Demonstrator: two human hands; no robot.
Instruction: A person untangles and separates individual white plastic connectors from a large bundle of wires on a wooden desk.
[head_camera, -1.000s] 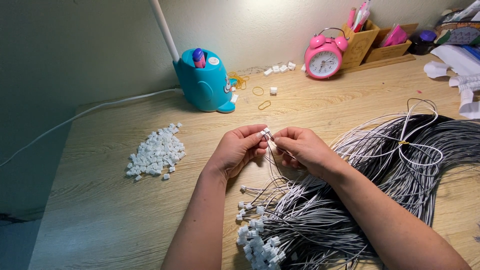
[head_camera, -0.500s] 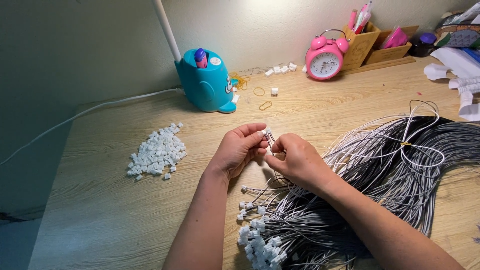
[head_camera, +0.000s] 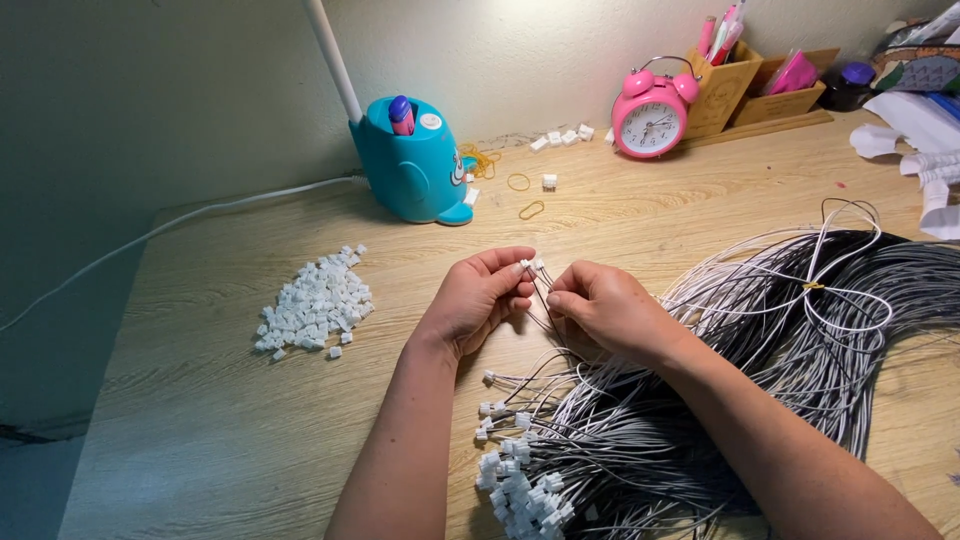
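We held a tiny white plug (head_camera: 537, 266) between our two hands, above the middle of the desk (head_camera: 200, 440). It looked very light and hard, like a little plastic block, and so small that it could slip away easily. We judged the best place to hold it was by its flat sides, with just the fingertips. The thin wire (head_camera: 546, 300) that hung from it looked soft and bendy, so it could tangle or kink.

Our left hand (head_camera: 480, 298) was curled shut, and its thumb and first finger pinched the plug at the hand's 1 o'clock edge. Our right hand (head_camera: 600, 308) was closed too and pinched the wire just under the plug, which sat at that hand's 10 o'clock.

At 5 o'clock from the plug lay a big bundle (head_camera: 760, 370) of grey and white wires, with more white plugs at its near end. At 9 o'clock, well apart, was a pile (head_camera: 315, 300) of loose white plugs. At 11 o'clock stood a blue lamp (head_camera: 412, 172), and at 1 o'clock a pink clock (head_camera: 650, 118).
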